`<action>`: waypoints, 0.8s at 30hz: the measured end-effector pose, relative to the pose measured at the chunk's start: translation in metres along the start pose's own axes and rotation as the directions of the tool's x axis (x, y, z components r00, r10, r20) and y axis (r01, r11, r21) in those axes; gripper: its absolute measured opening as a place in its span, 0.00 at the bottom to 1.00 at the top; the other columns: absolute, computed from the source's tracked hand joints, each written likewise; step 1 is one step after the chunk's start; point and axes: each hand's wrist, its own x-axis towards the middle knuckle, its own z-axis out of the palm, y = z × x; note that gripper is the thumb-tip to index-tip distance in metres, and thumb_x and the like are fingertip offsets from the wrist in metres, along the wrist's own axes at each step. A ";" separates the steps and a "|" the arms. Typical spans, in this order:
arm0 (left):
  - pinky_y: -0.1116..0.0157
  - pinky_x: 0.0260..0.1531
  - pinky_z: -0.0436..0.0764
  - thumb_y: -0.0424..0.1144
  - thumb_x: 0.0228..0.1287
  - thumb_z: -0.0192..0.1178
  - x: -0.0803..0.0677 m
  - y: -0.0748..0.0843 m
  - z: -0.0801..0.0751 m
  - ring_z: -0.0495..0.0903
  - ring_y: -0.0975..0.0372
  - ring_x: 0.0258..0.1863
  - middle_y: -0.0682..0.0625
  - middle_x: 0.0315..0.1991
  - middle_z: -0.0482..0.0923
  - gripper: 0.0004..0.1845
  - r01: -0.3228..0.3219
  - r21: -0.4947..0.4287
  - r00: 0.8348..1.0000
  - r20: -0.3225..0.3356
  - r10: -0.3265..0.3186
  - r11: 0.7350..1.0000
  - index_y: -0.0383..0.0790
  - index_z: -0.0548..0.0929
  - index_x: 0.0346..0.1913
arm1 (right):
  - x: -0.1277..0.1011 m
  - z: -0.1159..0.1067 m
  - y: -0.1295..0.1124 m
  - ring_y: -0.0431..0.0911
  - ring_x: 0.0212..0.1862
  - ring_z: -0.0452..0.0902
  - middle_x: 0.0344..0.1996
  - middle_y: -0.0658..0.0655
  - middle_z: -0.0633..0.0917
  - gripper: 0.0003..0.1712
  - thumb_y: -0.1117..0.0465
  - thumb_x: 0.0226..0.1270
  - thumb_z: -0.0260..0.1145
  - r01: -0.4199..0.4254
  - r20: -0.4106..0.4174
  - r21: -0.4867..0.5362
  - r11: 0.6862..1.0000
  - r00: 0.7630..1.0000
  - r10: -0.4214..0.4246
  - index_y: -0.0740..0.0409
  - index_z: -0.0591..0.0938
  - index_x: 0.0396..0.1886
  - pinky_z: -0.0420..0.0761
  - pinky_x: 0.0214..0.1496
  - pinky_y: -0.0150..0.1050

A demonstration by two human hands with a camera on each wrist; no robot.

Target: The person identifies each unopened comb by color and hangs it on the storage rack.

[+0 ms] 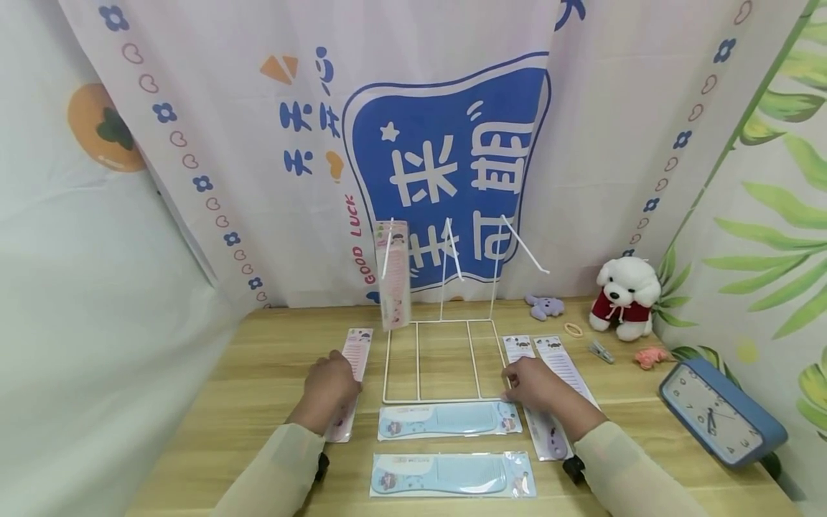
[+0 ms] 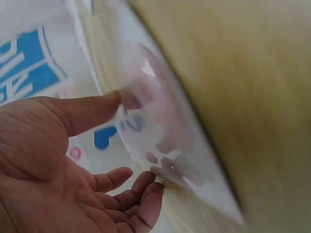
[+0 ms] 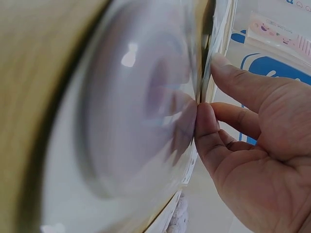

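While one packaged comb (image 1: 393,280) is already hung on the leftmost hook of the white wire rack (image 1: 446,359), the other hooks are seen bare, so the hanging is judged to be only just begun. Six packs are counted flat on the table (image 1: 258,373): a pink pack (image 1: 352,373) to the left of the rack, two blue packs (image 1: 449,420) (image 1: 452,475) in front of it, and two purple packs (image 1: 552,395) to its right (the inner one is largely hidden by the wrist).

The left hand (image 1: 331,384) is laid on the pink pack; in the left wrist view its fingers (image 2: 131,187) are seen loosely curled, with the thumb against the film of the pack's lower edge, but a closed pinch is not shown. The right hand (image 1: 531,380) is set at the rack's front right corner, over the purple packs; in the right wrist view its fingertips (image 3: 206,121) are pressed against the edge of a clear blister, and nothing is yet lifted.

A plush dog (image 1: 625,296), a blue clock (image 1: 720,413), a clip (image 1: 601,351) and a rubber band (image 1: 572,329) are left at the right side.
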 end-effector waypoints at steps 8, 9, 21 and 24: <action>0.55 0.23 0.88 0.31 0.66 0.68 -0.001 -0.035 -0.016 0.82 0.40 0.37 0.22 0.43 0.78 0.39 0.054 -0.106 0.997 0.068 -0.047 0.993 0.09 0.60 0.69 | 0.001 0.000 0.001 0.44 0.34 0.73 0.27 0.49 0.79 0.08 0.60 0.66 0.82 0.020 0.004 -0.017 1.000 1.000 -0.020 0.52 0.88 0.37 0.74 0.38 0.41; 0.57 0.20 0.87 0.30 0.67 0.67 0.000 -0.037 -0.017 0.82 0.40 0.36 0.20 0.44 0.78 0.41 0.064 -0.122 0.995 0.084 -0.054 0.990 0.08 0.57 0.72 | 0.001 0.000 0.002 0.44 0.34 0.73 0.28 0.49 0.79 0.08 0.59 0.66 0.82 0.018 0.003 -0.019 1.000 1.000 -0.018 0.52 0.88 0.37 0.74 0.38 0.41; 0.54 0.30 0.89 0.31 0.68 0.66 0.008 -0.060 -0.009 0.82 0.42 0.40 0.22 0.50 0.75 0.39 0.088 -0.334 0.994 0.093 -0.060 0.938 0.13 0.58 0.72 | 0.000 0.000 0.001 0.45 0.38 0.75 0.32 0.50 0.82 0.11 0.60 0.67 0.81 0.002 0.017 -0.015 1.000 1.000 -0.002 0.55 0.90 0.46 0.78 0.42 0.43; 0.57 0.29 0.88 0.29 0.72 0.61 0.010 -0.067 -0.006 0.83 0.44 0.41 0.23 0.54 0.76 0.33 0.093 -0.456 0.995 0.081 -0.063 0.885 0.19 0.63 0.74 | 0.000 0.000 0.000 0.45 0.36 0.74 0.31 0.50 0.81 0.08 0.61 0.67 0.81 0.008 0.011 -0.011 1.000 1.000 -0.008 0.54 0.89 0.41 0.76 0.40 0.42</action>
